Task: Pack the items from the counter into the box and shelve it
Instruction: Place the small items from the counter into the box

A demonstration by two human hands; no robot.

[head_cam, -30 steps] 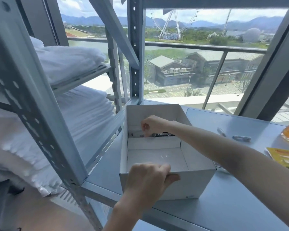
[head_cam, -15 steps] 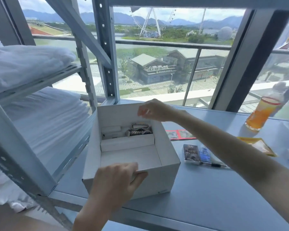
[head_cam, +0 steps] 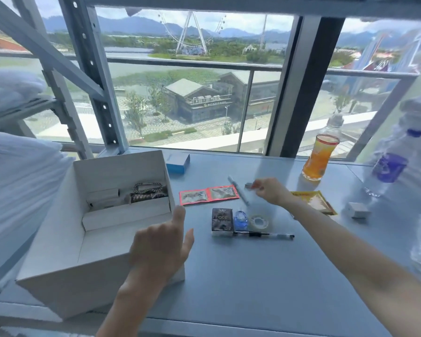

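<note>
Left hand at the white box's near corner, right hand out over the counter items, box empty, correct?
Not empty: the head view shows a metal chain and a dark packet at the white box's far end. The left hand and right hand are as you say.

The open white cardboard box [head_cam: 58, 244] is set under and left of the left hand [head_cam: 161, 244], on the grey counter [head_cam: 253, 288]. Between it and the right hand [head_cam: 267, 190] are laid the dark rectangular packet [head_cam: 221, 221], clear tape roll [head_cam: 259, 222] and black pen [head_cam: 263, 235]. The clear plastic bottle of orange drink [head_cam: 319, 156] is stood beyond the right hand.
</note>
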